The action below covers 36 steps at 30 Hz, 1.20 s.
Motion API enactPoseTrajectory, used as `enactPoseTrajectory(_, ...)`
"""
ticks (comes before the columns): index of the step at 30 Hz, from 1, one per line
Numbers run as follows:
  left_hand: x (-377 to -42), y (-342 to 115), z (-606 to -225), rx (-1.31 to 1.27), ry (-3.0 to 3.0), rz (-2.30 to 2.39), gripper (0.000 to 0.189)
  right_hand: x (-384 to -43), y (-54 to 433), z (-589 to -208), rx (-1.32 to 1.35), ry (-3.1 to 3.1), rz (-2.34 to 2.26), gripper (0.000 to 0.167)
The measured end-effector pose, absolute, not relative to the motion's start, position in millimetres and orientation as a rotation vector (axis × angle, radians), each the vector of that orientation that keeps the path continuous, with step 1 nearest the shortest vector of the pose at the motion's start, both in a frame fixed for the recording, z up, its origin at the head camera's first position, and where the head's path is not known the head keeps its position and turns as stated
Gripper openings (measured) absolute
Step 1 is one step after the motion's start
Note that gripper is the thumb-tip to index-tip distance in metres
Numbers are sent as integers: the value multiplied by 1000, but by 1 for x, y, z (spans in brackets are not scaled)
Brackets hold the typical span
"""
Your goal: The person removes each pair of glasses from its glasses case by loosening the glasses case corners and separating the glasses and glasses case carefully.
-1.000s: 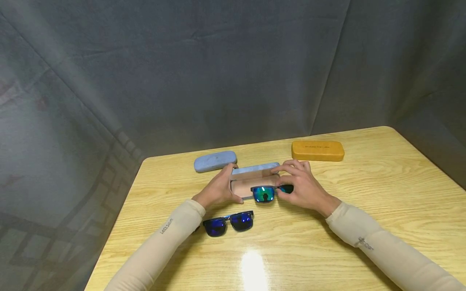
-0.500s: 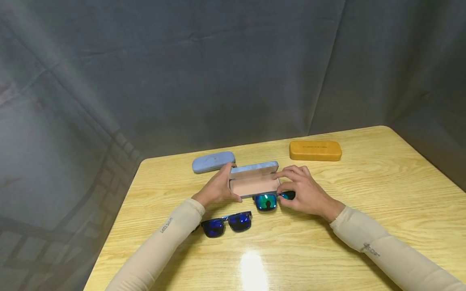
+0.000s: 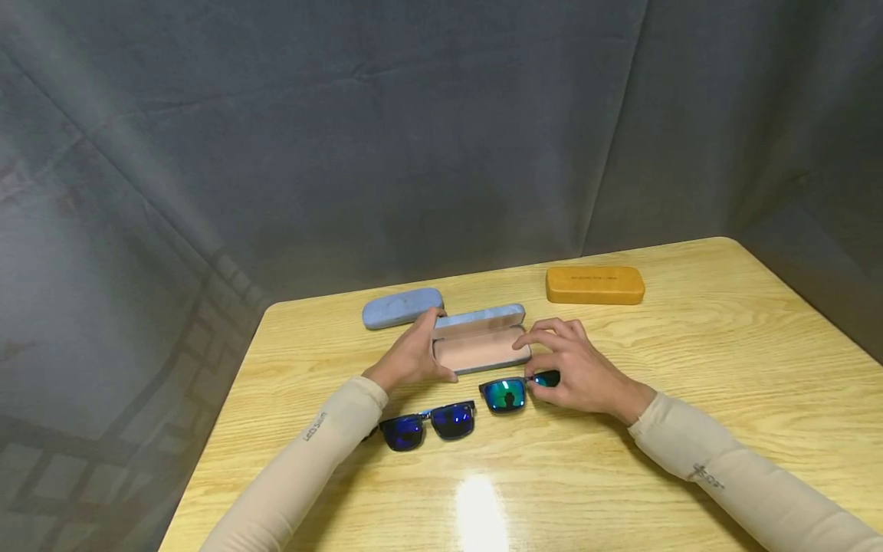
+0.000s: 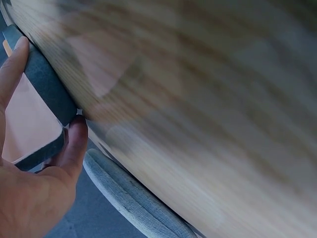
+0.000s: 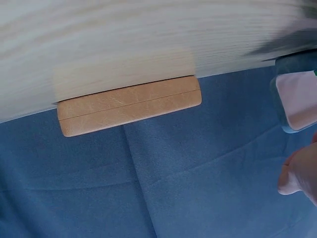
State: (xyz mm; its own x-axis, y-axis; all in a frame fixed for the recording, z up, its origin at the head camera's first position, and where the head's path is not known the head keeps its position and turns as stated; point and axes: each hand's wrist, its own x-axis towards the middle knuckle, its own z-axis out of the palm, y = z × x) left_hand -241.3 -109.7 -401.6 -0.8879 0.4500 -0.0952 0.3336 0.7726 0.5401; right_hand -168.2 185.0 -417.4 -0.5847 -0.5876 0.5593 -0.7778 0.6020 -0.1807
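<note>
My left hand (image 3: 414,354) grips the left end of a raised-lid, light blue glasses case (image 3: 479,354) with a pink lining. The left wrist view shows fingers and thumb of this hand (image 4: 34,198) around the case's end (image 4: 32,119). My right hand (image 3: 578,369) pinches green mirrored sunglasses (image 3: 506,395) near the bridge, just in front of the case. Its fingers partly hide the right lens. The right index finger reaches over the case's right end. Nearer to me, blue-lensed sunglasses (image 3: 453,421) lie on the table, their left temple partly behind the left sleeve.
A closed blue glasses case (image 3: 402,308) lies behind the left hand. Toward the back right of the wooden table (image 3: 724,345) stands a closed orange-yellow case (image 3: 595,286), also in the right wrist view. A grey curtain (image 3: 441,153) hangs behind the table's back edge.
The green sunglasses have moved with my right hand toward me, from overlapping the case's front part to in front of it, uncovering more pink lining. The left hand keeps its grip.
</note>
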Motion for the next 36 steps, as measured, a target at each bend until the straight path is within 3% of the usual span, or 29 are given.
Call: enactPoseTrajectory(36,-240,-110,-402,601,2729,801,114,-152,184,-420,1061,-2422,553,15)
